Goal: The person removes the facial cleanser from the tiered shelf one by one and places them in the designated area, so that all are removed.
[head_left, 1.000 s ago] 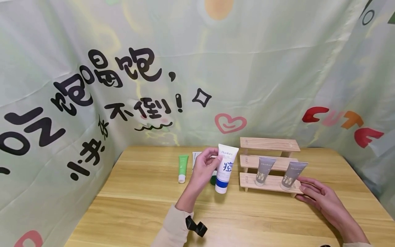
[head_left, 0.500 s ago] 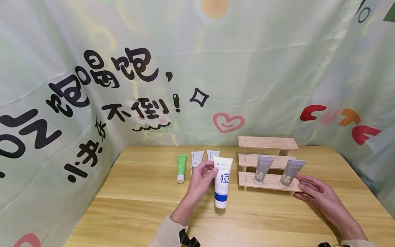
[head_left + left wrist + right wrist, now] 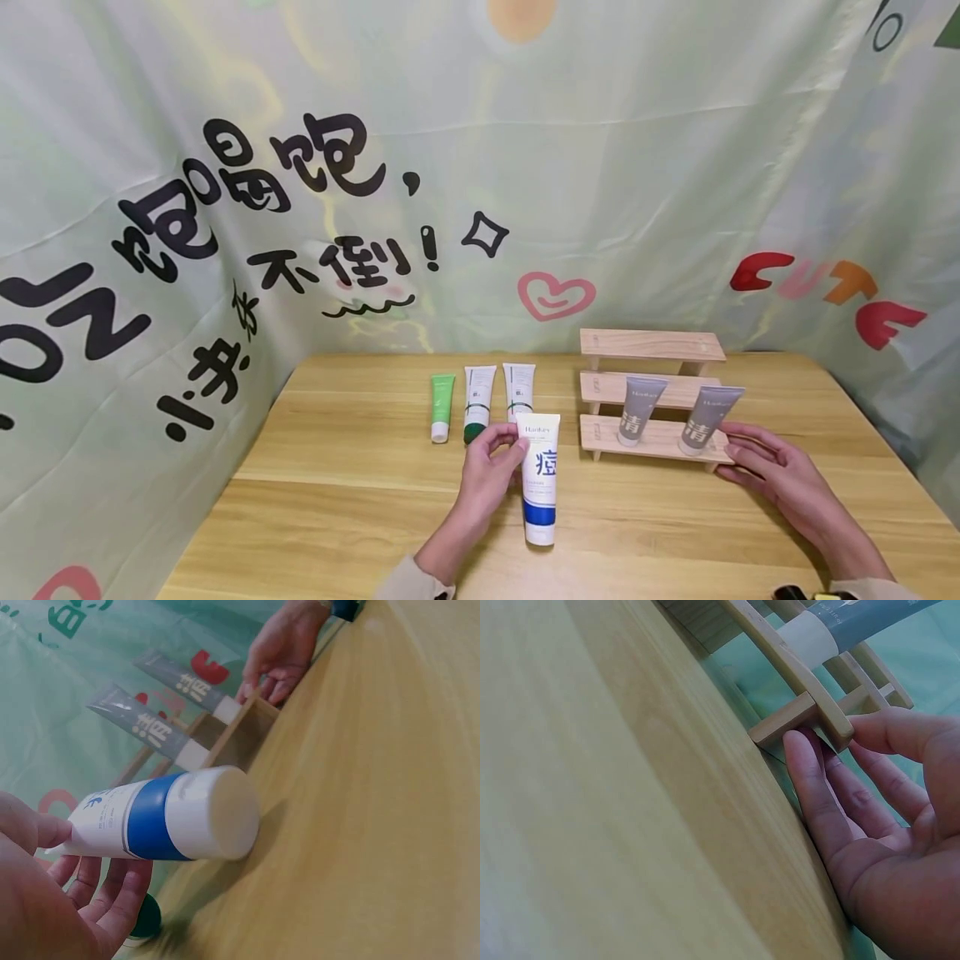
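My left hand [image 3: 486,475] pinches a white squeeze tube with a blue band [image 3: 540,487] by its upper left side, cap downward, low over the table. In the left wrist view, the tube's white cap [image 3: 214,814] hangs close to the wood, beyond the fingertips. My right hand [image 3: 780,471] grips the right end of the lowest step of a three-tier wooden display stand [image 3: 651,345]. In the right wrist view, the thumb lies at the plank's end and fingers [image 3: 810,772] reach beneath. Two grey squeeze tubes, one left [image 3: 641,410] and one right [image 3: 711,421], stand tilted on that step.
Behind my left hand, a green tube [image 3: 442,407] and two white tubes with green caps, one left [image 3: 478,400] and one right [image 3: 519,390], form a row on the wooden table [image 3: 337,467]. A printed curtain [image 3: 637,208] encloses the table's back and sides.
My left hand has brought the blue-banded tube down and toward me, uncovering the white tubes behind. My right hand keeps its hold on the stand; the grey tubes stay on their step.
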Available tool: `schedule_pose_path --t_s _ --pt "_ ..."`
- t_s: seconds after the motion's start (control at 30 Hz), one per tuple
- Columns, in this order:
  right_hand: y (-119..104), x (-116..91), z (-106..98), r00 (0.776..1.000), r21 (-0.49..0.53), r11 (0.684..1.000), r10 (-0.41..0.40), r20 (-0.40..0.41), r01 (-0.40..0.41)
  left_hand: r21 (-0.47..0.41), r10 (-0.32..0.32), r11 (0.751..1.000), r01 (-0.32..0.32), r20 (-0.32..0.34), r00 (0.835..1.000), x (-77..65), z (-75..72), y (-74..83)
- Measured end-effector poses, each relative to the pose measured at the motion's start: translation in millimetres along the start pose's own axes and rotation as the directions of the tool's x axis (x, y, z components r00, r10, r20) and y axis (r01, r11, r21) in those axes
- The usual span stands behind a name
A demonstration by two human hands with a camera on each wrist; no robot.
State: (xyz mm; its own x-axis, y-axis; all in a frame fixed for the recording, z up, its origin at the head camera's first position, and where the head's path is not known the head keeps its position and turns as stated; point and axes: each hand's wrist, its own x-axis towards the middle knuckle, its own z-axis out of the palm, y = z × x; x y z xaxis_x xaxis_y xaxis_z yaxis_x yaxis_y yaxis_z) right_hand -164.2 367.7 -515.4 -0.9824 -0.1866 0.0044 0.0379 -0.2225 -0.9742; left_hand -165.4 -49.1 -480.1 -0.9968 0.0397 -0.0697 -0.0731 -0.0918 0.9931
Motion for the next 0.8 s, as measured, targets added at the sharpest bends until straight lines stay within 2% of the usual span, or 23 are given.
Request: schedule_pose_path --t_s 0.23,0.47,0.8 --pt "0.2 -1.1 0.8 1.000 -0.006 1.000 -0.004 -0.003 0.004 0.001 -0.046 0.999 0.046 -0.003 0.999 -6.7 -3.1 -8.7" --pt "-1.8 -1.2 0.6 1.000 -0.023 1.000 0.006 -0.022 -0.006 0.074 -0.089 0.993 0.090 -0.016 0.996 -10.4 -8.4 -17.5" --pt "-0.8 -1.0 -0.2 1.000 -0.021 1.000 0.004 -0.006 -0.004 0.125 -0.085 0.989 0.080 0.036 0.996 -15.6 -12.2 -20.6"
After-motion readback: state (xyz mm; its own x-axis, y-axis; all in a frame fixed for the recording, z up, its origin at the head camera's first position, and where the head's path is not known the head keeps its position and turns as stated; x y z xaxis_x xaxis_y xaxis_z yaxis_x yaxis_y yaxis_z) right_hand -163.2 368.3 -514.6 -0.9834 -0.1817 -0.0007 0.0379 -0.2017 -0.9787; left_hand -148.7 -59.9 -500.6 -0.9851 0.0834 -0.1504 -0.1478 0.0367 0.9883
